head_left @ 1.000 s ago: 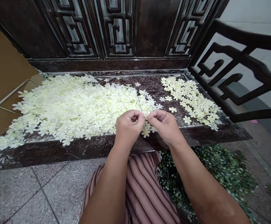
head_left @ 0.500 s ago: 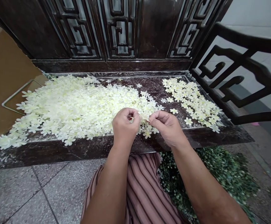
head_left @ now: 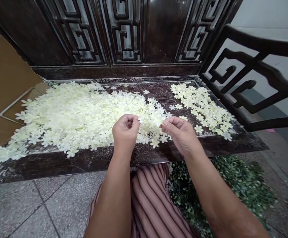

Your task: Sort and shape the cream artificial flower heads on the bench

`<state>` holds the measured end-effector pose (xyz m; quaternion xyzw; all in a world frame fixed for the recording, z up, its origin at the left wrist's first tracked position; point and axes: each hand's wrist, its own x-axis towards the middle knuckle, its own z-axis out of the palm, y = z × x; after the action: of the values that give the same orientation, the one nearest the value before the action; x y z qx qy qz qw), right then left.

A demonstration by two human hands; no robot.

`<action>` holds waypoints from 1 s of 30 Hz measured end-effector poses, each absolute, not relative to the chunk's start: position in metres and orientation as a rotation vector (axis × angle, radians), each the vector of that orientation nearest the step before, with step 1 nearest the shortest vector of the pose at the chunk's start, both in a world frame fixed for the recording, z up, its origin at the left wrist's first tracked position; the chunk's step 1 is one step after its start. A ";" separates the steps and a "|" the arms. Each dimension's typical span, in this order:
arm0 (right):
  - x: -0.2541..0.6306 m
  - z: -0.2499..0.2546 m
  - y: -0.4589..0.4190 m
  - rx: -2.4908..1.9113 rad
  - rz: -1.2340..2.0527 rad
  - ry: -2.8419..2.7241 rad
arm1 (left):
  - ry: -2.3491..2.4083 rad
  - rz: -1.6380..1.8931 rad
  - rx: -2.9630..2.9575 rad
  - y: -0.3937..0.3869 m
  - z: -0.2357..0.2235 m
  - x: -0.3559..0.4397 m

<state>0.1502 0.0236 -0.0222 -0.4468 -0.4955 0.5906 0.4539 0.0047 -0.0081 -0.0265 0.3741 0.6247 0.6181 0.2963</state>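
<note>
A wide heap of white artificial flowers [head_left: 82, 109] with pale yellow centres covers much of a dark wooden bench seat [head_left: 84, 165]. Over the heap's right front part, my left hand [head_left: 126, 128] is closed in a pinch; a white petal edge shows at its fingertips. My right hand [head_left: 180, 132] pinches a white flower [head_left: 159, 121], which blends into the heap behind it. The two hands are apart, fingertips facing each other. A smaller spread of white flowers [head_left: 203, 107] lies to the right, with a few single ones between.
Behind the seat rises a carved lattice backrest [head_left: 126, 36], with a curved armrest [head_left: 258, 66] on the right. A brown cardboard box [head_left: 7, 86] with a bent metal rod [head_left: 15, 102] stands at the left. Green foliage [head_left: 223, 188] lies below the bench, beside my striped garment [head_left: 154, 201].
My hands began with fingertips nearly touching and have drawn apart. The left moved left, the right slightly right. A white flower now shows at my right fingertips.
</note>
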 end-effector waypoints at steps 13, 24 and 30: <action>0.157 -0.050 -0.016 -1.422 0.547 -2.075 | 1.836 1.683 1.189 0.000 -0.041 -0.008; 0.156 -0.060 -0.011 -1.422 0.705 -1.890 | 1.527 1.332 1.293 -0.009 -0.038 0.006; 0.161 -0.040 -0.003 -1.206 1.374 -1.233 | 1.231 1.042 1.339 -0.012 -0.030 0.013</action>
<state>0.1612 -0.0028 -0.0400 -0.4879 -0.4991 0.5560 0.4513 0.0134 -0.0124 -0.0304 0.5534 0.5089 0.4307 0.4992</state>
